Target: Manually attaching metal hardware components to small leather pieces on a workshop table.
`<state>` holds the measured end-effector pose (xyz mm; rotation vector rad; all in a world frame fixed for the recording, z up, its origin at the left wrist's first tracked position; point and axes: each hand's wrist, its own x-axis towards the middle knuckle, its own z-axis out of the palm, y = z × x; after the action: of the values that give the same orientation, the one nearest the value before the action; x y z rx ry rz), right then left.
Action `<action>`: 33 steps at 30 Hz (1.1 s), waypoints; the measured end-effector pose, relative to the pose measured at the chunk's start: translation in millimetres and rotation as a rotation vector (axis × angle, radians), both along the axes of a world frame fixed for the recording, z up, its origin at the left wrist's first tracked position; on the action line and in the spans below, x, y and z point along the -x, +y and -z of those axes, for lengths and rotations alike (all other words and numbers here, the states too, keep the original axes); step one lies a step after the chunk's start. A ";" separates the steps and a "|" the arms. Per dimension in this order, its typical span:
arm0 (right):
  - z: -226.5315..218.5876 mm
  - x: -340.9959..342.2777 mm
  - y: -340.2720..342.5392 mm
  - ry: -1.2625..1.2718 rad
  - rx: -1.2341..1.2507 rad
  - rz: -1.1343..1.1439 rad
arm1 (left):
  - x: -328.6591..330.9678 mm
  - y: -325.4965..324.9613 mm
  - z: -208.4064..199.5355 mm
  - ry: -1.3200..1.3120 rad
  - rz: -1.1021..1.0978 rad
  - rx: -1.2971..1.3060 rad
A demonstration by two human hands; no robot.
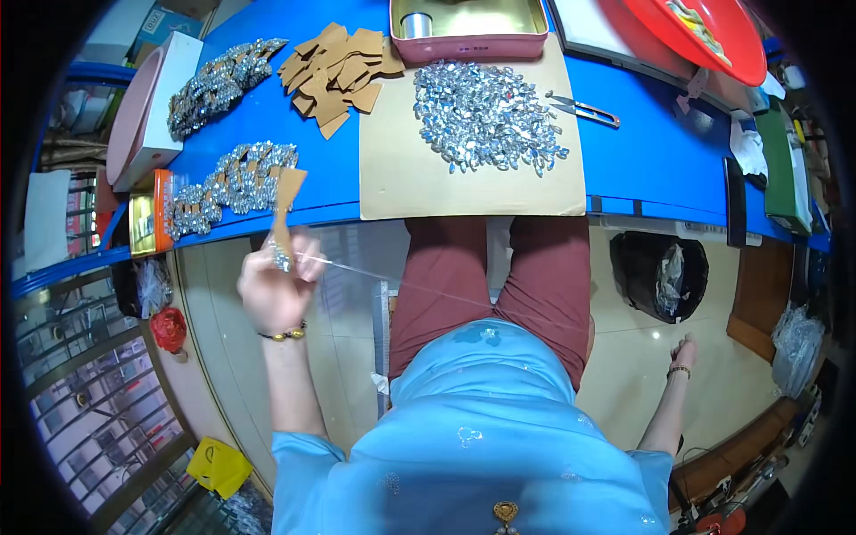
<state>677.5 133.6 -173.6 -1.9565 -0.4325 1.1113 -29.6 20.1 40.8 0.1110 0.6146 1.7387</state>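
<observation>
Off the table's front edge at the left, my left hand [278,290] pinches a small brown card [287,198] by its lower end, where shiny silver beads [283,259] are gathered. A thin clear thread [401,281] runs taut from there across my lap toward the right. Far out to the right, my right hand [685,350] has its fingers pressed together in line with that thread; the thread's last stretch is too faint to follow. A heap of loose silver beads [486,116] lies on a tan board [473,196] in front of me.
Brown blank cards [334,67] are piled beside beaded bundles [236,183] on the blue table [330,169]. A pink tin [473,45] holds a thread spool [415,25]. Thread snips [584,111] lie right of the beads, near a red basin [713,36]. A black-lined bin [660,276] stands below.
</observation>
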 end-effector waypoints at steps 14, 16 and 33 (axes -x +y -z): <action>-153.2 383.0 41.7 0.351 -0.051 -1.622 | -102.8 35.9 48.6 0.764 1.156 0.275; -149.7 391.2 36.5 0.475 -0.031 -1.781 | -101.8 37.6 51.3 0.789 1.126 0.214; -127.1 385.3 4.9 0.437 -0.128 -1.433 | -138.7 16.2 57.6 0.847 0.470 0.501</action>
<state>292.2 138.5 -46.5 -1.0221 -1.7090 2.1834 109.1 36.3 -16.8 0.6034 1.4864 0.9891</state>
